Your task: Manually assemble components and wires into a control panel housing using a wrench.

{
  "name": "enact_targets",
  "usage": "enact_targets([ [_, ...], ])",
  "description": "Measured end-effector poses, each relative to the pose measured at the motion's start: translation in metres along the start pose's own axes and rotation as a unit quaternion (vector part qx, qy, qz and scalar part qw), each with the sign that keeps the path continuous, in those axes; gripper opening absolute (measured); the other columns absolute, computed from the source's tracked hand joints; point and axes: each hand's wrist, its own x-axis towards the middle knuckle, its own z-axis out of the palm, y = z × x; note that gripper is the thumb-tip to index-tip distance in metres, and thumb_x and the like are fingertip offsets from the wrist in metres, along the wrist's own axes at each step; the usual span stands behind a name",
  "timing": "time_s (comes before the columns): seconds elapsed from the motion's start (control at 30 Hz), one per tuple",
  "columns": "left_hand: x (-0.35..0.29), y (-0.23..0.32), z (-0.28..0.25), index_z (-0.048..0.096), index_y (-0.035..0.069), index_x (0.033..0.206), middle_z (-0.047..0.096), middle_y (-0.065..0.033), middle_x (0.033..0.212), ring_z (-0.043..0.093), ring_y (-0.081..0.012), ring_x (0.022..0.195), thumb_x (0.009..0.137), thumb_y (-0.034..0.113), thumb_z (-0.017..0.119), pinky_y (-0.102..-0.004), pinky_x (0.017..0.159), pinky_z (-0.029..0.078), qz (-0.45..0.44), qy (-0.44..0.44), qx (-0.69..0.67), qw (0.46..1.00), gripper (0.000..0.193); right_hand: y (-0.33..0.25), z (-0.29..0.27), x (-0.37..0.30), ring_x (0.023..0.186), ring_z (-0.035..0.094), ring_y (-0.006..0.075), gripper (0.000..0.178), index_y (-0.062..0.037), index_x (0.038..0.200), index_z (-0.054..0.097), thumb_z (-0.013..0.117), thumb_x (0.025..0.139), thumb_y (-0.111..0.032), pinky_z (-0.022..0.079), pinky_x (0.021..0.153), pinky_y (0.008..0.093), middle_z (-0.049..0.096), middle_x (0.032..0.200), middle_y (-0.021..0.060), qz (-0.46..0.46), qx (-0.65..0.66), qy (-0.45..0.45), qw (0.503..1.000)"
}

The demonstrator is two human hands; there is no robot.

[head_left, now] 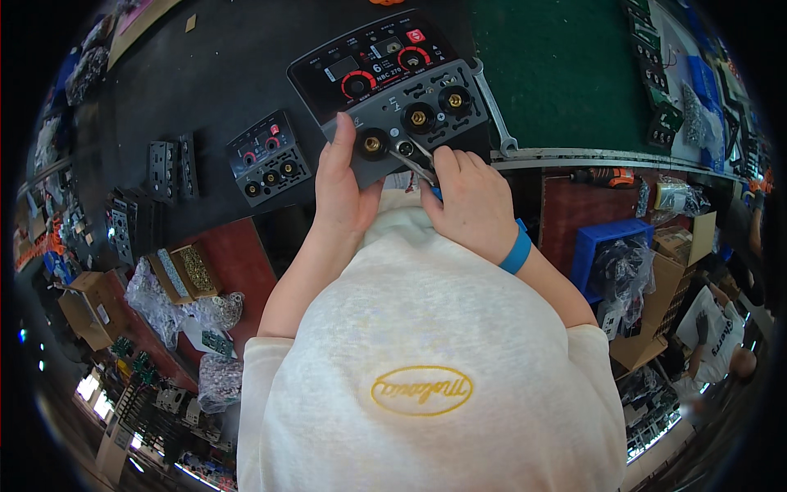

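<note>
A black and grey control panel (385,94) with red-ringed dials and round black sockets with brass centres lies tilted in front of me. My left hand (344,184) grips its lower left edge, the thumb up along the panel's side. In my right hand (471,201) is a pair of pliers (420,170) with a bit of blue handle showing; the metal jaws reach a small round fitting (405,148) between the sockets. My fingers hide most of the handles. Beside the panel's right edge lies an open-ended wrench (497,111).
A similar panel (270,157) rests on the dark table to the left, with several black panels (172,168) beyond it. On the right are a green mat (545,82), an orange power driver (607,177) and a blue bin (590,246). A co-worker (713,336) is at far right.
</note>
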Motion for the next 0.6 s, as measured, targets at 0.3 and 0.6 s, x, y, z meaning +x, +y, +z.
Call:
enact_targets([
  [0.3, -0.0016, -0.0036, -0.0035, 0.051, 0.011, 0.114, 0.058, -0.0049, 0.111, 0.053, -0.0177, 0.104, 0.092, 0.042, 0.048, -0.0388, 0.094, 0.039, 0.002, 0.012, -0.023, 1.0, 0.038, -0.0034, 0.0038, -0.0017, 0.069, 0.057, 0.0249, 0.023, -0.0046, 0.083, 0.047, 0.065, 0.071, -0.014, 0.046, 0.057, 0.0364, 0.055, 0.071, 0.0088, 0.006, -0.03, 0.032, 0.999],
  [0.6, -0.0041, -0.0004, 0.0003, 0.051, 0.011, 0.116, 0.057, -0.0041, 0.112, 0.053, -0.0176, 0.104, 0.092, 0.042, 0.049, -0.0375, 0.093, 0.039, 0.005, 0.002, -0.018, 1.0, 0.039, -0.0034, 0.0018, 0.0026, 0.065, 0.058, 0.0286, 0.023, -0.0021, 0.081, 0.045, 0.064, 0.072, -0.011, 0.046, 0.057, 0.038, 0.056, 0.065, 0.0124, 0.032, 0.011, -0.011, 0.999],
])
